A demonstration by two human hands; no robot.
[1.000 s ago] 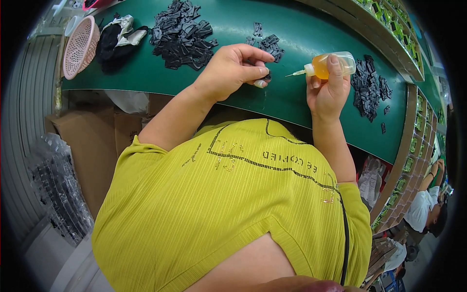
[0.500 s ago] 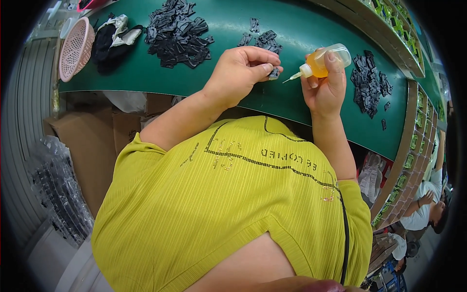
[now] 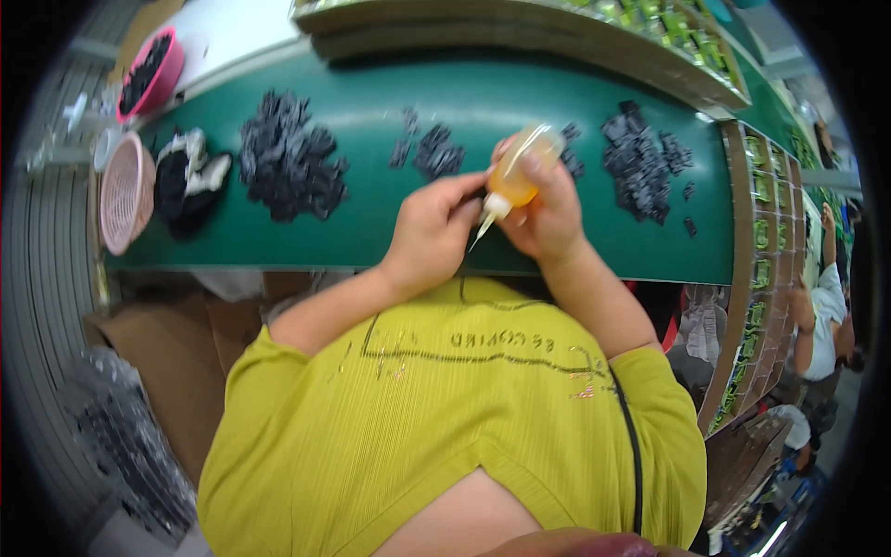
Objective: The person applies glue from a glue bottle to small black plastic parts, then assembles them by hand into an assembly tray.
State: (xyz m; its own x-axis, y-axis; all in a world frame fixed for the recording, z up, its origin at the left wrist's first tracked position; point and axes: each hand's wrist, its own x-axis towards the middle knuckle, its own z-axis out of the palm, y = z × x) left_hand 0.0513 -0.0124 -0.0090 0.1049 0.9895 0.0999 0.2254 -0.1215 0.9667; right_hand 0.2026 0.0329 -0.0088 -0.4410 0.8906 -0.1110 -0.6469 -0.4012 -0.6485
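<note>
My right hand (image 3: 557, 215) grips a clear squeeze bottle (image 3: 527, 167) of amber liquid, tilted with its thin needle tip pointing down and to the left. Beside the tip, my left hand (image 3: 422, 232) is closed, fingertips pinching a small dark plastic part that is mostly hidden now. The two hands are close together over the near edge of the green table (image 3: 371, 246). Beyond them lie a small group of black parts (image 3: 438, 153) and another small cluster (image 3: 571, 153), partly behind the bottle.
A large heap of black parts (image 3: 290, 158) lies left, another heap (image 3: 639, 162) right. Far left are a pink basket (image 3: 128, 195), black-and-white cloth (image 3: 190, 172) and a bright pink bowl (image 3: 167, 76). Trays of green items (image 3: 766, 241) border the back and right. People stand farther right.
My view has shifted, with more of the table's far side showing. The hands have come together, and the bottle has moved left, its tip now beside my left fingers and pointing more steeply down.
</note>
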